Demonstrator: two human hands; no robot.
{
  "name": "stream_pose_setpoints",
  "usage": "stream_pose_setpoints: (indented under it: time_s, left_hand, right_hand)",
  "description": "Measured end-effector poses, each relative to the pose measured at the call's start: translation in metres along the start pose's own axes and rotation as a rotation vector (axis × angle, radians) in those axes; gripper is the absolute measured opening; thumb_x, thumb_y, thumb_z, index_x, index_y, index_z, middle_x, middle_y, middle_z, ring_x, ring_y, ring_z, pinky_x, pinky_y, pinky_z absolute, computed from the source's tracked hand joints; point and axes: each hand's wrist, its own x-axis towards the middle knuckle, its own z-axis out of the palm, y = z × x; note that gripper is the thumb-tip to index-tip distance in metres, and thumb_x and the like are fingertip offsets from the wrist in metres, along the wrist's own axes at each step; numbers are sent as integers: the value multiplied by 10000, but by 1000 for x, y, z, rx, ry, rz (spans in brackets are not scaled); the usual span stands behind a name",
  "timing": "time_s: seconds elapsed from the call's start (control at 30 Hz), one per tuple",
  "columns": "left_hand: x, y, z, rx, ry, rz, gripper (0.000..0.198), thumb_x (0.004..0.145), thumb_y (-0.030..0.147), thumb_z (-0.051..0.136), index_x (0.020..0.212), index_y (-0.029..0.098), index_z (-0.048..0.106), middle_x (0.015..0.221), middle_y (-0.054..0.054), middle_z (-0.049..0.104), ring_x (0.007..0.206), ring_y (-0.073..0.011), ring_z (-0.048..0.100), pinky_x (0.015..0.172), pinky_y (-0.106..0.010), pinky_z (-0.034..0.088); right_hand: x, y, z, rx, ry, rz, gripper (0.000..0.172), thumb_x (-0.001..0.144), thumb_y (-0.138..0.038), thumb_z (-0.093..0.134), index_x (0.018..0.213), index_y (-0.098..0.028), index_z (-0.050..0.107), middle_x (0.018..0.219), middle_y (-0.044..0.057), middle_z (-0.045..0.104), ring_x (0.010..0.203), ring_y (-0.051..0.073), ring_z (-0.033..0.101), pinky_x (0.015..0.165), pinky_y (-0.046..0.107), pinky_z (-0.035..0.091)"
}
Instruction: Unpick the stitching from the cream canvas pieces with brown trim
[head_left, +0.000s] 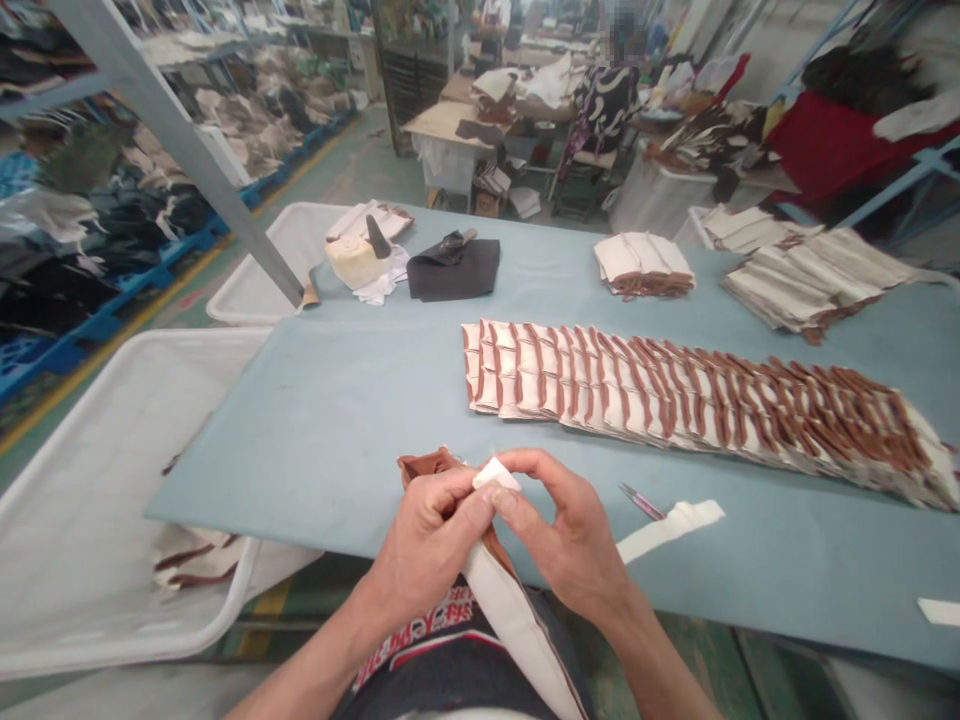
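Near the table's front edge, my left hand (431, 525) and my right hand (562, 525) meet, thumbs and fingertips pinched on a small white piece (496, 476). Beneath them hangs a long white strip with a brown edge (517, 625), running down over my lap. A brown folded end (431, 464) pokes out past my left fingers; whether it belongs to the same strip is hidden by the hands. Right of my right hand lie small thread snips (641, 502) and a loose white strip (671, 530).
A long row of overlapping white and brown pieces (585, 380) crosses the blue table (315, 400). Stacked pieces (645, 265), a black cloth (454, 268) and a yellowish roll (356, 258) stand farther back. White bins (97, 420) flank the left side, by a metal post (180, 150). A person (604, 110) sits beyond.
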Motion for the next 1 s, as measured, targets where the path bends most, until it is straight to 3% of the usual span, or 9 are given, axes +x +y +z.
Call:
stream_pose_setpoints:
  time_s: [0.27,0.43,0.6,1.0]
  left_hand:
    - [-3,6,3,101,-8,49,448,1007,462,499,696,150,575,636,6,480,568,-108,430,501,-217,333]
    - [-5,9,4,103,97,-1,407,946,472,577,725,138,648,593,10,504,527,-107,438,480,-218,332]
    - [0,11,3,47,218,-27,377,851,490,697,689,154,633,541,30,505,487,-99,442,463,-200,355]
    - [2,-4,-5,-131,59,-144,530,887,650,660,724,150,588,554,-8,616,463,-106,519,458,-194,388]
  right_hand:
    - [-6,6,10,276,38,187,186,985,-375,644,940,-212,723,996,42,777,924,200,714,877,303,547]
    - [-2,1,8,176,60,141,176,1010,-350,604,954,-219,707,960,34,768,893,192,704,845,298,542]
    - [2,-2,3,-5,53,76,140,964,-287,615,877,-221,703,789,2,740,708,165,672,682,263,516]
    - [6,-1,-9,15,-91,193,225,993,-330,586,925,-213,766,722,-5,715,629,148,616,593,244,470]
